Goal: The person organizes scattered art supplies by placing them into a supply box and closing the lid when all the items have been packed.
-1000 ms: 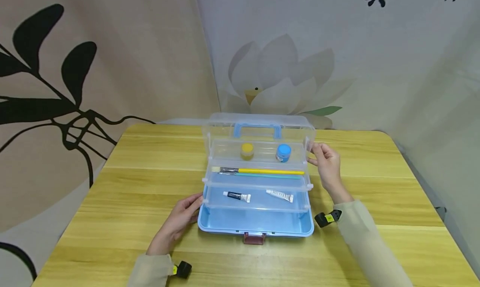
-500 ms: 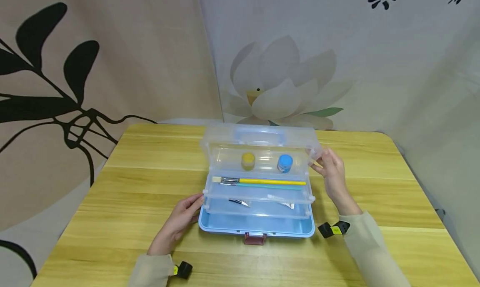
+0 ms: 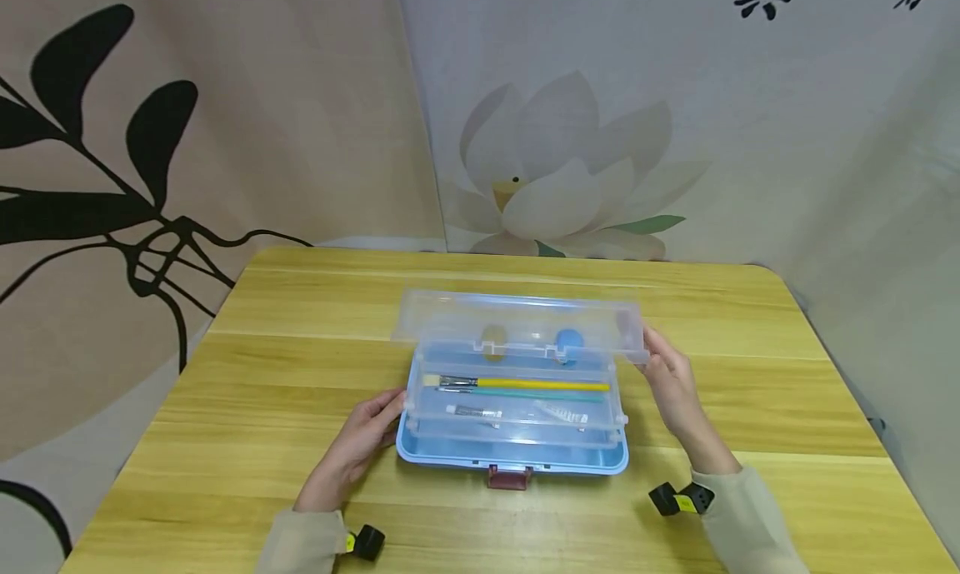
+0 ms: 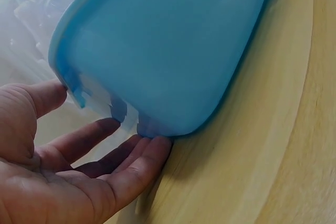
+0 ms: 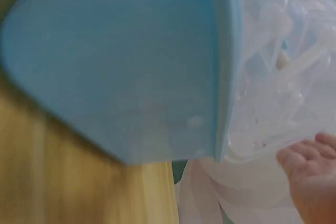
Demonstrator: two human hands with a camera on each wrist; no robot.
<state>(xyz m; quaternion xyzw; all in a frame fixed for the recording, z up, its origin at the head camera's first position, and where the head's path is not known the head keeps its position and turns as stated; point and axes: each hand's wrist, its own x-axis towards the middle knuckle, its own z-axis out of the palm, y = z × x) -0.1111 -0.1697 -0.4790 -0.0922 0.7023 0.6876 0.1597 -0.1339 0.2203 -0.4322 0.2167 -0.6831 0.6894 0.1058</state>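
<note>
A blue box [image 3: 510, 464] with a clear lid [image 3: 517, 307] and clear fold-out trays [image 3: 510, 432] stands on the table. My right hand [image 3: 671, 382] holds the lid's right edge, with the lid tilted partway over the rear tray. My left hand [image 3: 367, 436] rests against the box's left side; in the left wrist view its thumb [image 4: 50, 98] touches the rim and its fingertips [image 4: 157, 145] meet the side wall. Through the clear plastic show a yellow-handled paintbrush [image 3: 540, 384], a teal-handled one below it, a blue-capped jar [image 3: 569, 339], a yellow jar [image 3: 494, 339] and two small paint tubes.
The wooden table [image 3: 225, 441] runs out on both sides of the box. A reddish-brown latch [image 3: 508, 478] hangs at the box's front. Behind the table hangs a printed cloth [image 3: 570, 141] with flowers and leaves.
My right hand has brought the lid forward and down from upright, and the trays have folded lower and inward with their contents. My left hand has stayed against the box.
</note>
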